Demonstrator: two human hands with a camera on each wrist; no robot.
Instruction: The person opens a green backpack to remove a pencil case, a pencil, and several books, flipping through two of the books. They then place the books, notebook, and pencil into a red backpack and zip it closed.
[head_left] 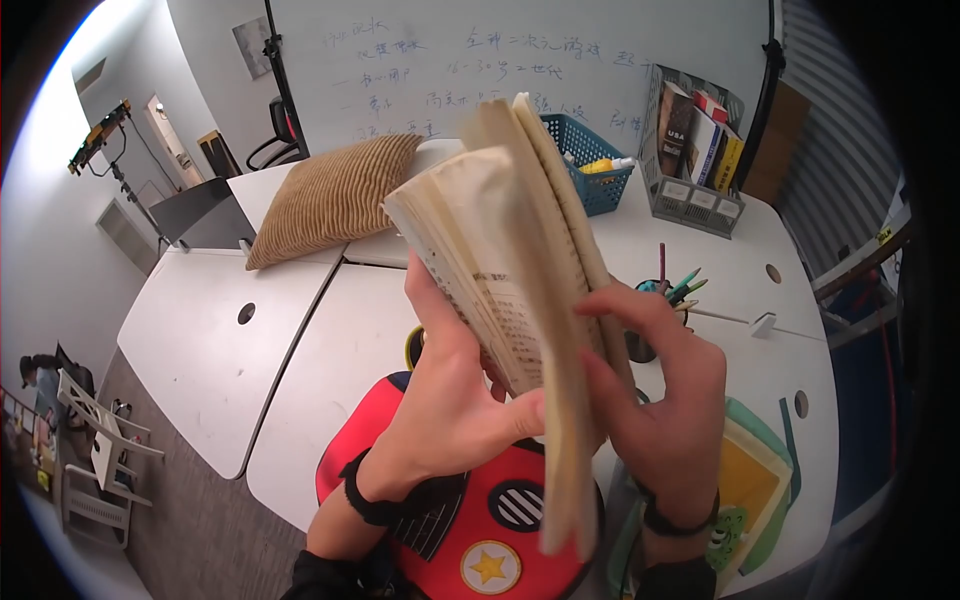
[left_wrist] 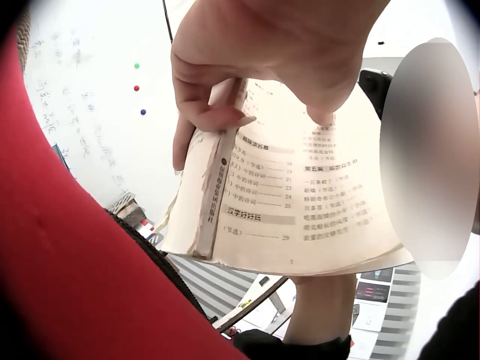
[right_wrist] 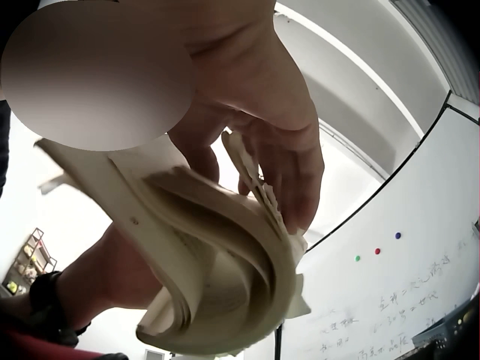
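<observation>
A thick paperback book (head_left: 465, 215) with worn, yellowed pages is held open above the table, its pages blurred and curving in the head view. My left hand (head_left: 450, 400) grips it from the left, thumb across the inner pages. In the left wrist view, printed contents lines show on the open page (left_wrist: 270, 199) under that hand. My right hand (head_left: 668, 400) holds the book's right side between curled fingers and thumb. The right wrist view shows bent pages (right_wrist: 217, 277) bowing below this hand. Beneath the book lies a red bag (head_left: 350, 440) with a star patch.
A brown corduroy cushion (head_left: 335, 200) lies at the back left of the white table (head_left: 200, 340). Behind the book stand a blue basket (head_left: 600, 195) and a grey file rack (head_left: 690, 200) of books. Pens (head_left: 685, 288) and a green-yellow pouch (head_left: 755, 470) are at the right.
</observation>
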